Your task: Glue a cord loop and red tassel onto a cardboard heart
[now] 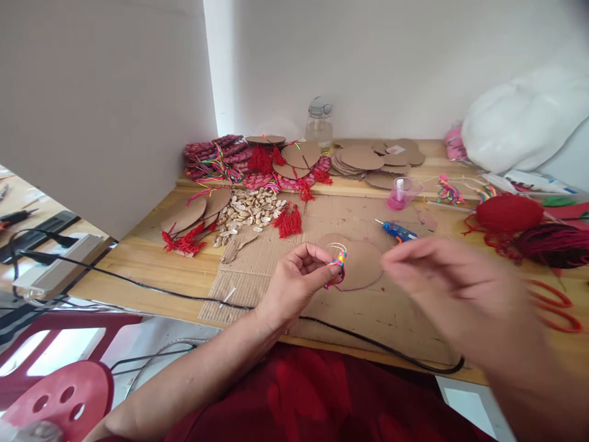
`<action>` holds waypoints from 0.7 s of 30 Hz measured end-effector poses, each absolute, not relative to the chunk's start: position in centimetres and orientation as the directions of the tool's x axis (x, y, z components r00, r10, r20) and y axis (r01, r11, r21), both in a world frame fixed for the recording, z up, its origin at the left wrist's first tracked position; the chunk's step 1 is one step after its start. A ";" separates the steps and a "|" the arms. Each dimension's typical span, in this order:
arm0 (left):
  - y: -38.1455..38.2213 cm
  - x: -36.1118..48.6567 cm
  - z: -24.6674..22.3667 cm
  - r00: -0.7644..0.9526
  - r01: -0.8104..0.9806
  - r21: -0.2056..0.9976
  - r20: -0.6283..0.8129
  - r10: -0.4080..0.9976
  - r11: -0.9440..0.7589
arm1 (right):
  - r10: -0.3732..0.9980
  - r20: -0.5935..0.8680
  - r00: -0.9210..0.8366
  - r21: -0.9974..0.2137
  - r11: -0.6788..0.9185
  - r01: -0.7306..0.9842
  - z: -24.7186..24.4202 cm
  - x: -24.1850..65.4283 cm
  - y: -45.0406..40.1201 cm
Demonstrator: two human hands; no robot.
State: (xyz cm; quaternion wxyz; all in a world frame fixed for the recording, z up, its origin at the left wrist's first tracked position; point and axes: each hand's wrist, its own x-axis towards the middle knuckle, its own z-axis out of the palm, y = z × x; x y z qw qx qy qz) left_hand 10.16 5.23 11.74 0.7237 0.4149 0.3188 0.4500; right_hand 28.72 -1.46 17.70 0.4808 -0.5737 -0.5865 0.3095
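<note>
My left hand [301, 279] pinches a small multicoloured thread tassel [340, 261] between thumb and fingertips. A thin pale loop of thread [339, 245] sticks out above the tassel. Under it lies a round cardboard disc [363, 261] with a dark pink yarn edge. My right hand [453, 282] is raised to the right, blurred, its fingertips pressed together. Whatever it may hold there is too small or smeared to see. Behind that hand a blue glue gun [398, 231] lies on the corrugated cardboard sheet [257, 276].
Peanut shells [253, 212], red tassels [289, 221] and cardboard discs [356, 158] lie toward the back, near a bottle [319, 121]. Red yarn [508, 215] and orange-handled scissors [559, 310] sit at right. A black cable [368, 334] crosses the front from a power strip [59, 264].
</note>
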 end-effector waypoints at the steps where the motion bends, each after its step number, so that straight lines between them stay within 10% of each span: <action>1: 5.3 10.3 11.8 0.392 -0.397 0.884 -0.078 0.917 0.245 | 0.969 0.218 0.116 -0.892 0.149 0.426 17.1 28.3 -1.2; 21: 6.4 12.0 12.0 0.461 -0.255 0.954 -0.022 0.887 0.156 | 0.965 0.148 0.219 -0.977 0.108 0.184 13.4 27.9 1.5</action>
